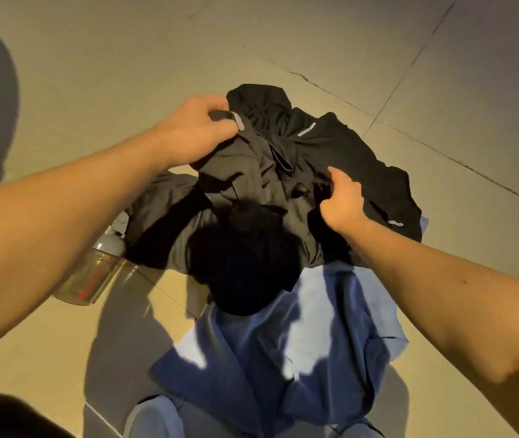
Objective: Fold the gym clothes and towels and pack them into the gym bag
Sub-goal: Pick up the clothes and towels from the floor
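A heap of black gym clothes (340,153) with small grey reflective strips lies crumpled on the tiled floor. My left hand (199,131) grips a bunched edge of the black fabric at the heap's upper left and holds it slightly raised. My right hand (343,200) pinches a fold of the same black fabric lower on the right. Under the heap and towards me spreads a blue towel (324,336), partly in shadow. No gym bag can be made out.
A clear plastic bottle (93,273) with a grey lid lies on its side by my left forearm, touching the black clothes. A dark shape (5,415) fills the bottom left corner. Beige floor tiles (125,52) surround the pile.
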The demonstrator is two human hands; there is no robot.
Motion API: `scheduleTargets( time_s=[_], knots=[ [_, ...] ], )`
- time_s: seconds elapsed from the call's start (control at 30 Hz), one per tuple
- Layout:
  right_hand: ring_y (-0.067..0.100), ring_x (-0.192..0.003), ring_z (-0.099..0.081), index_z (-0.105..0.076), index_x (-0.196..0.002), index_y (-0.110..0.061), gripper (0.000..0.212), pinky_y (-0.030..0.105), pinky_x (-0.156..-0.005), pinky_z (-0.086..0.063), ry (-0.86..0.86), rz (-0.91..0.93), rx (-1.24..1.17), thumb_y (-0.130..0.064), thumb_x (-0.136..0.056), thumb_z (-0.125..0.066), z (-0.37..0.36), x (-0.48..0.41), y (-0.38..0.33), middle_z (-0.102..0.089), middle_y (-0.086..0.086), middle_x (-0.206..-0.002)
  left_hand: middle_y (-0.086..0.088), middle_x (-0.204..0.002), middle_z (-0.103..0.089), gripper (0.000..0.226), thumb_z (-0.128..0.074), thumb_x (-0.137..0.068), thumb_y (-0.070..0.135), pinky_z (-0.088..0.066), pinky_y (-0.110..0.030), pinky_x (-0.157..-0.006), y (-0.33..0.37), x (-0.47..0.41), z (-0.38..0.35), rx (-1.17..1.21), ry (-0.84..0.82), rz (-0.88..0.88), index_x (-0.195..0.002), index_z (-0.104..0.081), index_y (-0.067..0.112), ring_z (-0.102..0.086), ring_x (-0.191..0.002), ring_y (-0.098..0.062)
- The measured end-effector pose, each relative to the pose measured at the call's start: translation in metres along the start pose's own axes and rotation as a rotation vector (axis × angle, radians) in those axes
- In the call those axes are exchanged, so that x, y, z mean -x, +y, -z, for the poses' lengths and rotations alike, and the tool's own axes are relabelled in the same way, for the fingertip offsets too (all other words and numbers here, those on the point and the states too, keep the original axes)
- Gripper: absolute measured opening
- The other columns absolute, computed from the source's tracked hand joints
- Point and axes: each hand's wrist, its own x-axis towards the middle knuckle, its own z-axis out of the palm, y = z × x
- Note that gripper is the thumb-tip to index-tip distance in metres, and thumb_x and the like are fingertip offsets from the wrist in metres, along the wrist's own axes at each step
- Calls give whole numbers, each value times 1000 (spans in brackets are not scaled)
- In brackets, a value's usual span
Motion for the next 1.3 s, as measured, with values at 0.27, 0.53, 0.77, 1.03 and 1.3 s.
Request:
scheduleTargets(
  time_s=[0.27, 0.53, 0.77, 1.03, 1.3],
  knots=[
    [34, -109, -57, -63, -87, -16, 7, 44, -101, -40, -200, -246, 291, -19, -91, -58, -4, -6, 53, -62, 11, -98, 4, -95, -61, 50, -80, -81, 44, -46, -30, -71, -10, -12, -1, 136, 91, 133, -115, -53, 20, -59, -86, -13],
    [21, -66, -49, -60, -75, -9, 15, 30, -61, -40, -77, -190, -285, -9, -90, -63, 18, -1, 55, -58, 7, -70, -12, -163, -23, 120, -84, -79, 41, -37, -45, -114, -50, -30, -109, -309, -303, 130, -162, -1, 20, -38, -142, -36],
    [24, -74, -38, -51, -81, -19, 10, 40, -68, -31, -144, -182, -670, -23, -77, -58, 43, 3, 8, -44, 7, -79, -13, -142, -57, 79, -80, -82, 41, -47, -38, -101, -62, -42, -132, -530, -385, 154, -146, -48, 8, -56, -125, -34],
    [27, -95, -66, -72, -82, -17, 7, 46, -93, -55, -137, 0, -760, -23, -80, -67, 69, -3, -67, -70, 8, -93, 1, -121, -59, 32, -82, -80, 42, -41, -36, -104, -30, -36, -49, -271, -199, 58, -100, -66, 23, -53, -116, -22],
    [24, -84, -60, -63, -97, 0, 12, 34, -75, -55, -448, 111, -1116, -2, -88, -57, 59, 9, -154, -59, 16, -93, 8, -148, -46, 88, -91, -69, 43, -35, -29, -116, -25, 5, -15, 72, -15, -160, -137, -40, 20, -44, -136, -3]
  ],
)
